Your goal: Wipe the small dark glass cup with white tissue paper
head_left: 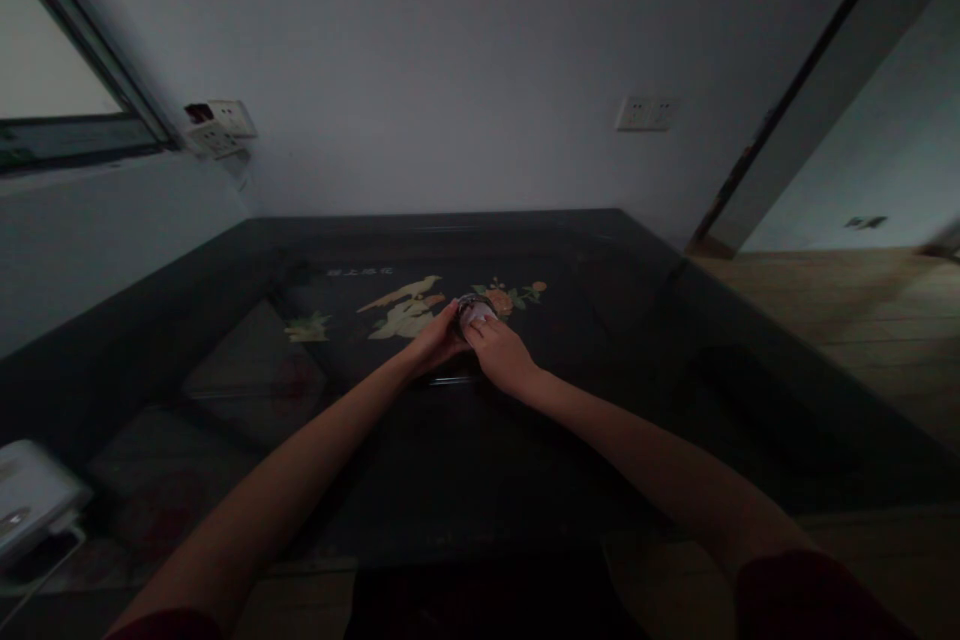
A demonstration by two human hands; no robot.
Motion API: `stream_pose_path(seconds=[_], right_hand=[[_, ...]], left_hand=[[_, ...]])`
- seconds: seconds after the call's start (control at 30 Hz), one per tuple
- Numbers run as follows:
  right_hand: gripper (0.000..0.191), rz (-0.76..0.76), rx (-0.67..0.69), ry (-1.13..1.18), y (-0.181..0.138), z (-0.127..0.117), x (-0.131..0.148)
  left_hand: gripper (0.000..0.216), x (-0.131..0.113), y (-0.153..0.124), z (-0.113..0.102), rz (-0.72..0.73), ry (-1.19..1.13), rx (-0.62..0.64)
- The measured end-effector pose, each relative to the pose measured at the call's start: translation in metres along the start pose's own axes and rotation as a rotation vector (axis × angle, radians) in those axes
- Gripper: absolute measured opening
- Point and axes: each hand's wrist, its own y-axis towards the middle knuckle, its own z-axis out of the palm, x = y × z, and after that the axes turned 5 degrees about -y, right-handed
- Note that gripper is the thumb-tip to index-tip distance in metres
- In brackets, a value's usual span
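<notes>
Over the middle of a dark glossy table (450, 460), both my hands meet at a small round object with a dark shiny rim (466, 299). My left hand (437, 342) is wrapped around its left side. My right hand (501, 352) has its fingers closed at the near right of it, on something pale (477, 311) at its top, perhaps cloth or paper. The dim light and the fingers hide what kind of object it is.
Flower and bird pictures (405, 310) decorate the tabletop. A white box-shaped device (37, 495) with a cable is at the left edge. Wall sockets (646, 114) are above the table's far edge, where a pale wall (450, 70) rises. Wooden floor (862, 300) shows at right.
</notes>
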Motion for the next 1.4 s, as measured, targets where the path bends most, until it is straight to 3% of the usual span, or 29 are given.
stream_pose_path(seconds=[0.2,0.6,0.8,1.4], right_hand=[[0.041,-0.019,-0.034,0.059,-0.0014,0.0058,-0.0010],[0.037,0.002,0.001,-0.163,-0.0001,0.0006,0.0036],[0.031,0.000,0.040,-0.105,0.0012,-0.0035,0.0024],[0.044,0.008,-0.005,0.110,-0.0025,0.0063,-0.0011]], left_hand=[[0.041,-0.0005,-0.0011,0.0020,-0.018,-0.010,0.005],[0.041,-0.0005,0.0018,0.0025,-0.043,-0.026,0.012],[0.039,0.0003,0.0038,-0.0012,-0.018,-0.002,0.011],[0.039,0.0013,0.0028,-0.0032,-0.009,-0.021,-0.001]])
